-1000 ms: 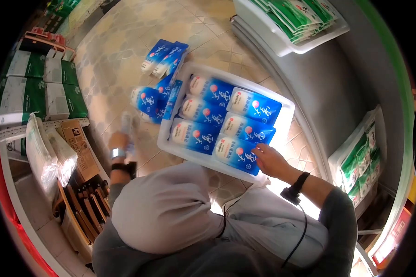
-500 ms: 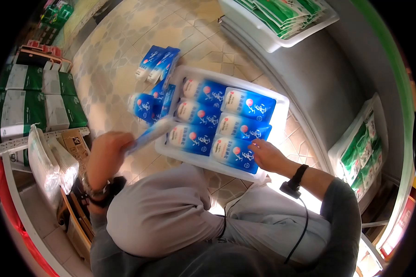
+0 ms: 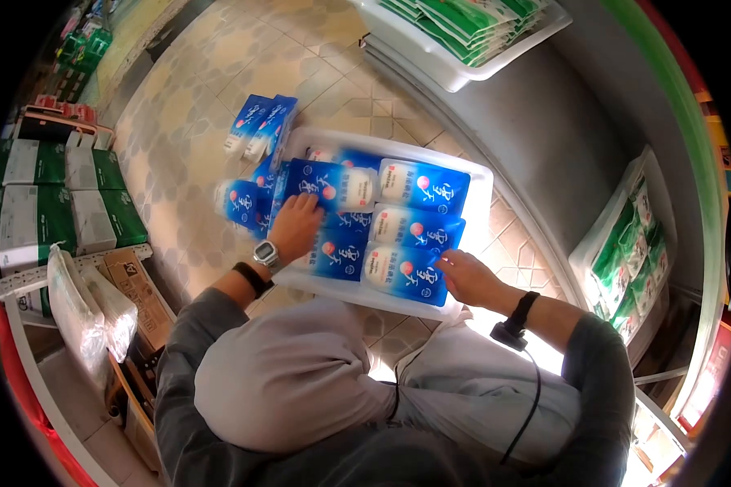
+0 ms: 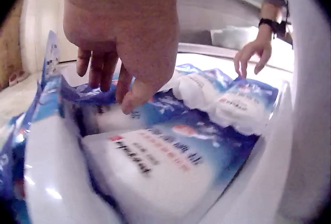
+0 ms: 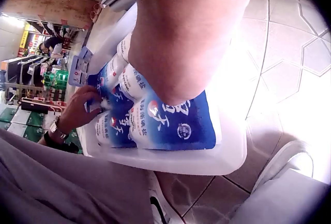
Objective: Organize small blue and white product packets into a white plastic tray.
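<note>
Blue-and-white salt packets lie in two columns in a white plastic tub (image 3: 485,199) on the floor. My left hand (image 3: 299,223) rests on a salt packet (image 3: 353,188) at the tub's far left, which lies turned the opposite way from its neighbours. In the left wrist view, the left fingers (image 4: 106,69) hang fairly straight, thumb apart from them, fingertips down at the blue film. My right hand (image 3: 473,280) is at the near right corner, its loosely bent fingertips touching the edge of the front salt packet (image 3: 402,272).
More salt packets (image 3: 260,126) lie on the floor left of the tub. A bin (image 3: 455,69) of green packets stands at the back right, green packs (image 3: 625,260) at the right. Green-white boxes (image 3: 36,215) and plastic-wrapped bundles (image 3: 81,304) line the left shelf.
My left hand has come from the left side with a salt packet, swung it over the tub and laid it on the far left packets. The right hand has stayed at the near right corner.
</note>
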Available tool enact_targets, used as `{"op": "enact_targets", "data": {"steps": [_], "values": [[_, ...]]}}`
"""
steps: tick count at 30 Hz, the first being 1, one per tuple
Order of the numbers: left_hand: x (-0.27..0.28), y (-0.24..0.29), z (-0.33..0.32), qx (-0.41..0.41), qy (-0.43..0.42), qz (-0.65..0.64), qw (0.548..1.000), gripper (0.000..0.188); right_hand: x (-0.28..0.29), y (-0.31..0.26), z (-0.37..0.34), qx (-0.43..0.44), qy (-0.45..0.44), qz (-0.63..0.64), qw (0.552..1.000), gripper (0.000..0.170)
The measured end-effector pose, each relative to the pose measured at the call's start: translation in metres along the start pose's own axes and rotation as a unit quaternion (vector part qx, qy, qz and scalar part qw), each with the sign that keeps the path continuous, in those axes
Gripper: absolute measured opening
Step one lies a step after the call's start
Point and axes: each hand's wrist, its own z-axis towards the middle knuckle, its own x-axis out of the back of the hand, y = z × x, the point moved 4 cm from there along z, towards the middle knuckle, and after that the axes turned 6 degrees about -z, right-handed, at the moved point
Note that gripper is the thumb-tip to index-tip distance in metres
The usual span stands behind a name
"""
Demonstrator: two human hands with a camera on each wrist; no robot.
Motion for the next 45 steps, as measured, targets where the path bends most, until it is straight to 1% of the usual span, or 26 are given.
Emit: {"op": "enact_targets", "data": {"steps": [3, 4, 7, 10, 12, 14, 15, 18, 20, 23, 24, 27, 28, 29, 31, 32, 35, 38, 41, 44, 45], "values": [[0.005, 0.016, 0.017, 0.024, 0.104, -0.07, 0.992, 0.036, -0.009, 0.003, 0.001, 0.013, 0.006, 0.008, 1.0, 0.033], [-0.001, 0.013, 0.025, 0.059, 0.045, -0.102, 0.992, 0.061, -0.009, 0.003, 0.003, 0.015, 0.005, 0.012, 1.0, 0.033], [-0.002, 0.011, 0.044, 0.141, 0.012, -0.029, 0.989, 0.079, -0.007, 0.003, 0.008, 0.012, -0.003, 0.016, 1.0, 0.033], [-0.005, 0.001, 0.06, 0.129, 0.0, -0.04, 0.991, 0.093, -0.004, 0.004, 0.011, -0.002, -0.019, 0.01, 1.0, 0.033], [-0.005, -0.003, 0.068, 0.123, 0.0, -0.041, 0.992, 0.093, -0.008, 0.004, 0.01, -0.008, -0.028, 0.014, 0.999, 0.033], [-0.009, -0.005, 0.073, 0.125, -0.011, -0.037, 0.991, 0.093, -0.008, 0.003, 0.007, -0.001, -0.011, 0.013, 1.0, 0.033], [-0.014, -0.004, 0.074, 0.135, -0.002, -0.036, 0.99, 0.091, -0.006, 0.002, 0.006, 0.003, -0.003, 0.011, 1.0, 0.033], [-0.023, 0.002, 0.077, 0.171, 0.018, -0.037, 0.984, 0.088, -0.004, 0.0, 0.008, -0.005, -0.02, 0.023, 1.0, 0.034], [-0.022, 0.007, 0.078, 0.196, 0.018, -0.05, 0.979, 0.091, -0.002, 0.0, 0.011, -0.018, -0.038, 0.028, 0.999, 0.033], [-0.037, 0.006, 0.085, 0.211, 0.058, -0.062, 0.974, 0.099, 0.0, -0.003, 0.015, -0.03, -0.057, 0.029, 0.997, 0.031], [-0.029, 0.009, 0.085, 0.22, 0.049, -0.06, 0.972, 0.096, 0.0, -0.004, 0.016, -0.033, -0.06, 0.028, 0.997, 0.031], [-0.025, 0.005, 0.08, 0.196, 0.07, -0.072, 0.975, 0.095, 0.0, -0.002, 0.017, -0.034, -0.063, 0.028, 0.997, 0.029], [-0.003, 0.009, 0.074, 0.195, 0.113, -0.072, 0.972, 0.09, 0.001, -0.003, 0.018, -0.03, -0.059, 0.027, 0.997, 0.029], [0.005, -0.003, 0.069, 0.197, 0.159, -0.152, 0.955, 0.084, 0.002, -0.004, 0.017, -0.027, -0.055, 0.025, 0.998, 0.029], [0.025, -0.034, 0.059, 0.191, 0.246, -0.307, 0.899, 0.073, 0.003, -0.002, 0.015, -0.021, -0.039, 0.025, 0.999, 0.029], [0.05, -0.036, 0.05, 0.21, 0.396, -0.121, 0.885, 0.055, 0.0, 0.0, 0.013, -0.02, -0.028, 0.028, 0.999, 0.029], [0.061, -0.07, 0.05, 0.289, 0.354, -0.085, 0.886, 0.05, -0.005, -0.004, 0.009, -0.002, -0.009, 0.032, 0.999, 0.029], [0.079, -0.071, 0.05, 0.264, 0.407, -0.002, 0.874, 0.043, -0.002, -0.006, 0.013, 0.021, 0.004, 0.029, 0.999, 0.029], [0.046, -0.103, 0.054, 0.35, 0.249, -0.045, 0.902, 0.035, 0.0, -0.005, 0.015, 0.02, -0.009, 0.027, 0.999, 0.03], [0.035, -0.119, 0.055, 0.389, 0.171, -0.148, 0.893, 0.03, -0.001, -0.004, 0.015, 0.01, -0.017, 0.02, 1.0, 0.031], [0.032, -0.123, 0.054, 0.378, 0.192, -0.14, 0.895, 0.029, -0.001, -0.004, 0.014, 0.006, -0.017, 0.017, 1.0, 0.032]]}}
